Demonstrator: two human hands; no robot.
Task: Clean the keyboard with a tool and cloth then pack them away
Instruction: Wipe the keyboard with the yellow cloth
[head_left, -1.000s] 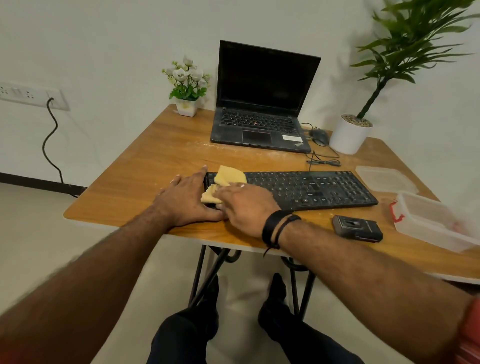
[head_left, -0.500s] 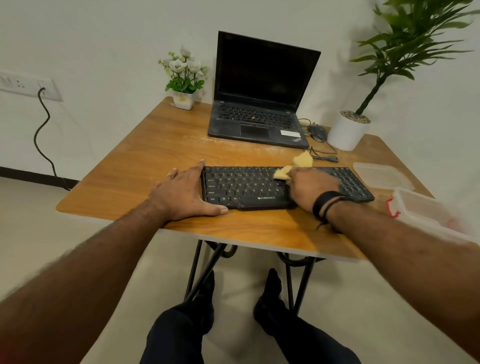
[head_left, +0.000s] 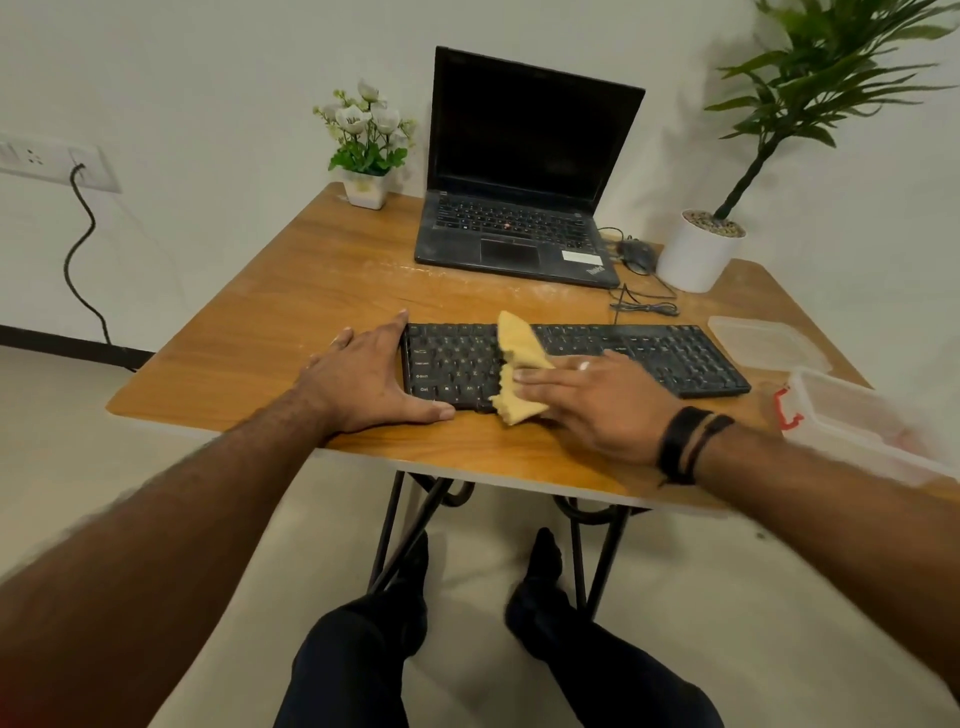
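Your right hand (head_left: 597, 400) lies flat, fingers straight, pressing the yellow cloth (head_left: 517, 366) onto the keys left of the middle of the black keyboard (head_left: 649, 358); keep the palm low and the pressure even, so the cloth drags across the key tops rather than bunching, as its loose upper corner already stands up; wipe along the rows, not across them. Your left hand (head_left: 363, 382) is open too, fingers against the keyboard's left end and thumb along its near edge; hold that brace firm, since the board could slide on the wooden table (head_left: 322, 270) under each stroke. Counting outward: one cloth; one keyboard; one clear container (head_left: 857, 421) with a red latch near the right edge, and one lid (head_left: 763, 338) just beyond it; one laptop (head_left: 519, 176); one mouse (head_left: 638, 255) with its cable; two potted plants, the flowers (head_left: 366, 140) and the leafy palm (head_left: 727, 218). The cleaning tool I cannot see from here.
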